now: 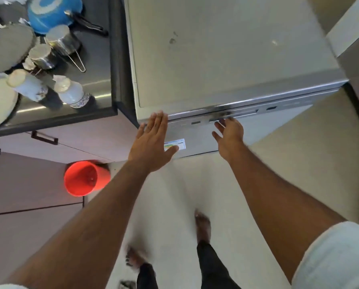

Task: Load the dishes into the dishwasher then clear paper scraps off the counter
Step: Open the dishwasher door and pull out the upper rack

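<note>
Pretty plain kitchen from where I'm standing. The pale cream tiled floor [299,163] runs right through the middle and looks bright and a bit washed out. On the left there's a run of mauve-grey flat-front cabinet doors [28,184] with dark bar handles [44,138], and above them a brushed steel countertop with a dark edge [99,65] that catches a streak of light. A bright orange-red plastic bucket [84,178] sits on the floor just beside the cabinets. Off at the top right there's a beige wall corner [349,34].
</note>
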### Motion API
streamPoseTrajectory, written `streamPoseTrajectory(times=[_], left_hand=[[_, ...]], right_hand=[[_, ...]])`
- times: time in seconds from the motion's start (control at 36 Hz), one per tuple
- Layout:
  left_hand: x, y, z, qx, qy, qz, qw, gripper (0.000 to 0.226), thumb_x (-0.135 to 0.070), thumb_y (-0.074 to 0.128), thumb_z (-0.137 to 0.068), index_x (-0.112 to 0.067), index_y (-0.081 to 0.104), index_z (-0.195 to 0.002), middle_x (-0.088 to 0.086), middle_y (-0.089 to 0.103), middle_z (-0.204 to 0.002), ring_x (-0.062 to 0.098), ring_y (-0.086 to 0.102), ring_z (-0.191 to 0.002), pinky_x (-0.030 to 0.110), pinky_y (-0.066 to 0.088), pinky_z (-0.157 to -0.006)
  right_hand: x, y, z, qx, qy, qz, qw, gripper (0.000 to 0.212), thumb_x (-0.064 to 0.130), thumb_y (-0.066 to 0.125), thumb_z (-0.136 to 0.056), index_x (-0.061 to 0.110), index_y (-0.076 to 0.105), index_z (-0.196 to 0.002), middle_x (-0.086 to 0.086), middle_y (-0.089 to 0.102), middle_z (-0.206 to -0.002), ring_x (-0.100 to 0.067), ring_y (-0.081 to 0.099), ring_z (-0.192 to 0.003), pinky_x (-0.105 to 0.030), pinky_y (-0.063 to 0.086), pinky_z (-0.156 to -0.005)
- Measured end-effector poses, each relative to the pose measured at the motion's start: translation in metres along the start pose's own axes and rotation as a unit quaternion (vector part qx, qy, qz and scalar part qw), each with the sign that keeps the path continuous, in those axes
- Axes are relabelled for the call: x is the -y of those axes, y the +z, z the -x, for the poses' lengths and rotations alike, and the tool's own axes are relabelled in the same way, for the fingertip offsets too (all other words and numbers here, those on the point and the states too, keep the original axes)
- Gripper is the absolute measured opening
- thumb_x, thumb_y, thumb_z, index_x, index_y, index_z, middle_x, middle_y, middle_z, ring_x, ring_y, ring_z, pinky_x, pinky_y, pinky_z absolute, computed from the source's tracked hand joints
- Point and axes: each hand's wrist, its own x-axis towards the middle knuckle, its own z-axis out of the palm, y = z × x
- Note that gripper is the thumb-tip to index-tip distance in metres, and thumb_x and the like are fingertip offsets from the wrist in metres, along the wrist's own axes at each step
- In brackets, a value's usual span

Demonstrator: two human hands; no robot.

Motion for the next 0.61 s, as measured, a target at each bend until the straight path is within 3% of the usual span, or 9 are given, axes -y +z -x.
streamPoseTrajectory(times=[0.14, 0.25, 0.36, 0.47, 0.61], left_hand=[[-0.005, 0.012, 0.000, -0.022, -0.017, 0.002, 1.000, 0.101, -0.056, 0.055, -0.093, -0.016, -0.009, -0.160, -0.001, -0.017, -0.166, 0.016, -0.016, -0.153, 0.044, 0.004, -0.126], [-0.010, 0.012, -0.001, -0.025, -0.024, 0.002, 0.999, 0.100, -0.055, 0.057, -0.093, -0.015, -0.005, -0.160, 0.000, -0.014, -0.167, 0.018, -0.013, -0.154, 0.044, 0.005, -0.126], [-0.011, 0.013, -0.002, -0.029, -0.029, -0.002, 0.999, 0.100, -0.054, 0.057, -0.093, -0.015, -0.005, -0.160, 0.001, -0.013, -0.167, 0.018, -0.013, -0.154, 0.044, 0.004, -0.126], [-0.012, 0.016, -0.002, -0.037, -0.035, -0.001, 0.999, 0.105, -0.055, 0.061, -0.090, -0.015, -0.005, -0.160, 0.001, -0.012, -0.168, 0.018, -0.012, -0.154, 0.046, 0.006, -0.126], [-0.014, 0.020, -0.002, -0.061, -0.040, 0.015, 0.997, 0.112, -0.058, 0.067, -0.084, -0.013, -0.002, -0.161, 0.003, -0.006, -0.169, 0.020, -0.008, -0.155, 0.050, 0.011, -0.125]], right_hand=[[0.013, 0.007, -0.018, 0.002, 0.034, -0.129, 0.991, 0.030, 0.002, 0.040, -0.098, 0.008, 0.067, -0.108, -0.010, 0.066, -0.086, -0.024, 0.063, -0.083, -0.041, 0.056, -0.089], [0.010, 0.008, -0.022, -0.002, 0.041, -0.170, 0.985, 0.028, -0.002, 0.043, -0.093, 0.003, 0.066, -0.106, -0.017, 0.062, -0.086, -0.028, 0.059, -0.074, -0.044, 0.060, -0.083], [0.009, 0.006, -0.019, 0.020, 0.052, -0.184, 0.981, 0.011, 0.016, 0.055, -0.096, 0.009, 0.063, -0.098, -0.009, 0.062, -0.090, -0.027, 0.063, -0.086, -0.045, 0.059, -0.085], [0.012, 0.003, -0.019, 0.032, 0.057, -0.177, 0.982, 0.014, 0.026, 0.064, -0.094, 0.013, 0.063, -0.090, -0.004, 0.061, -0.086, -0.024, 0.064, -0.086, -0.045, 0.058, -0.089], [-0.006, -0.017, -0.011, 0.008, 0.034, -0.099, 0.994, 0.031, 0.037, 0.074, -0.089, 0.013, 0.062, -0.104, -0.006, 0.067, -0.092, -0.021, 0.069, -0.088, -0.042, 0.062, -0.082]])
